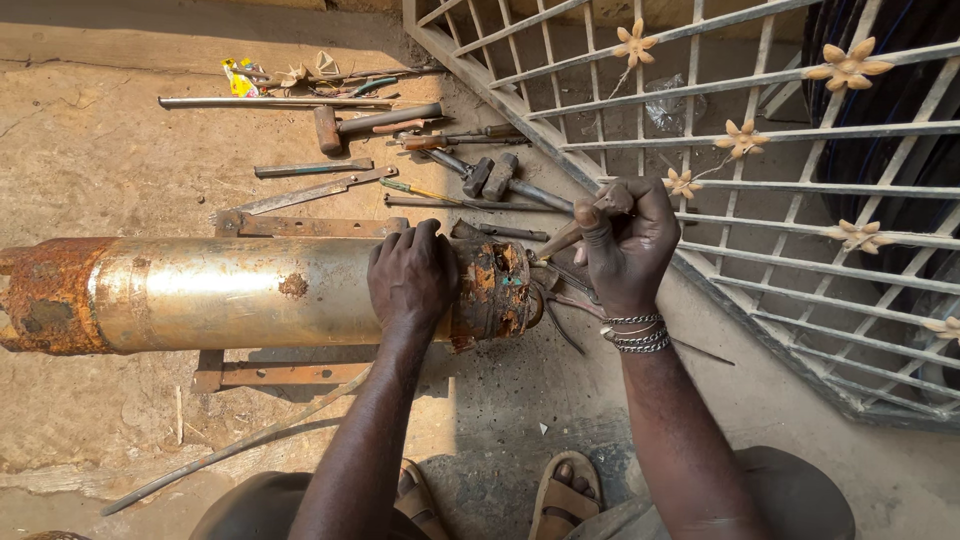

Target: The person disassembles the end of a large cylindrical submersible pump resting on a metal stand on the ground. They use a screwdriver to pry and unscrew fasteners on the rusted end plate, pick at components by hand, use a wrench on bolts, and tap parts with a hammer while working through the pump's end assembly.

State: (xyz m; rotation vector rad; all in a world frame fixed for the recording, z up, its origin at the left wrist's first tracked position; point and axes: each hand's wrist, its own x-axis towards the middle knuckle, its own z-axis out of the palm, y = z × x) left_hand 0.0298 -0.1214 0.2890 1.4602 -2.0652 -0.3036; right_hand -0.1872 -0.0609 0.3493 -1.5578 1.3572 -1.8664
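A long metal cylinder (220,292) lies across a rusty angle-iron frame (290,375), rusted at both ends. My left hand (410,280) rests palm-down on top of it, just left of the rusty end cap (495,290). My right hand (625,240) is closed around a wooden-handled tool (560,240) whose tip points at the end cap. Thin dark wires (560,310) trail from the cap's end. Metal bracelets circle my right wrist.
Hammers (375,122), a chisel, a screwdriver (420,190), flat bars and a long rod (260,101) lie on the concrete behind the cylinder. A grey metal gate with flower ornaments (740,170) lies at the right. My sandalled feet (565,495) are below.
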